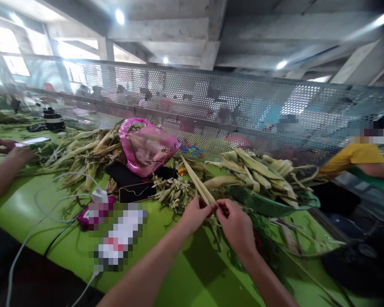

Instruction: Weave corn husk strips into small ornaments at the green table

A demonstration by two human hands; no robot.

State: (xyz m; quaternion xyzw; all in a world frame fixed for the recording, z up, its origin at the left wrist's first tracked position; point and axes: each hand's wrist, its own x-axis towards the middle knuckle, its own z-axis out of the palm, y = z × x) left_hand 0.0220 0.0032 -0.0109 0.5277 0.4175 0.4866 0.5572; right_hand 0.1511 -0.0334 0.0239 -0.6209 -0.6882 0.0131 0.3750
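Note:
A long pale corn husk slants up and away from my two hands above the green table. My left hand pinches it near its lower end. Right beside it, my right hand is closed on the same end, fingertips almost touching the left ones. Behind the hands lies a heap of small husk scraps. To the right, a green basket is piled with broad husks. What lies between my fingertips is partly hidden.
A pink plastic bag, a dark phone, a purple power adapter with white cables and a blurred-out phone lie on the green table. A perforated metal screen stands behind. Another person's arms reach in at left.

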